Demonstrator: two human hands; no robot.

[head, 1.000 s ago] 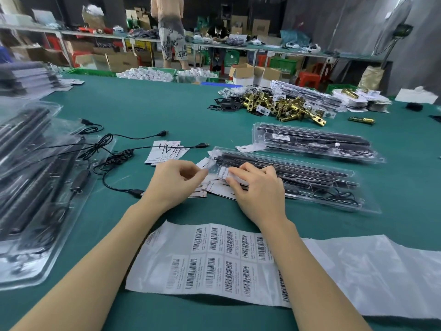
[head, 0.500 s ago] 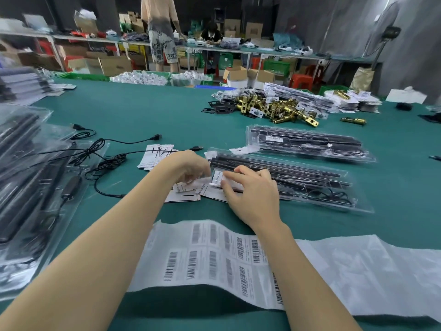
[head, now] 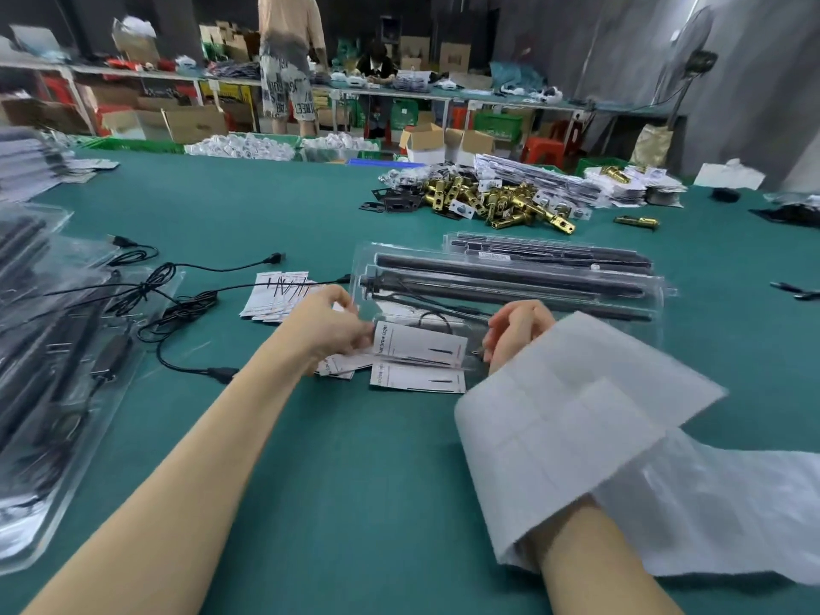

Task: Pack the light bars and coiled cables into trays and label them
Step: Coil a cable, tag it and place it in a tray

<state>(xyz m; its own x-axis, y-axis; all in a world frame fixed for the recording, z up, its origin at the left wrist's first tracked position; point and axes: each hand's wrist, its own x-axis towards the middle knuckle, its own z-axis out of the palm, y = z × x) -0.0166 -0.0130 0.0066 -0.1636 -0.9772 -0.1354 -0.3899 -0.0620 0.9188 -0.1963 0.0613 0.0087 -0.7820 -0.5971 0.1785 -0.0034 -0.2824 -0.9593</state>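
Note:
A clear plastic tray (head: 510,277) holding black light bars and a coiled cable is raised off the green table and tilted toward me. My left hand (head: 333,326) pinches its lower left edge, beside a white printed card (head: 419,346) that shows inside the tray. My right hand (head: 517,330) grips the near edge farther right, fingers curled. A second packed tray (head: 554,253) lies behind the raised one. The white label sheet (head: 577,415) is flipped up and draped over my right forearm.
Loose black cables (head: 177,299) and a stack of packed trays (head: 44,348) lie on the left. Printed cards (head: 279,295) sit beyond my left hand, another card (head: 417,379) under the tray. Brass latches (head: 497,201) are piled at the back. People stand at far benches.
The tray that lay flat has been lifted and tilted up toward me. My hands moved from the label at its left end to its near edge. The label sheet has flipped over my right forearm.

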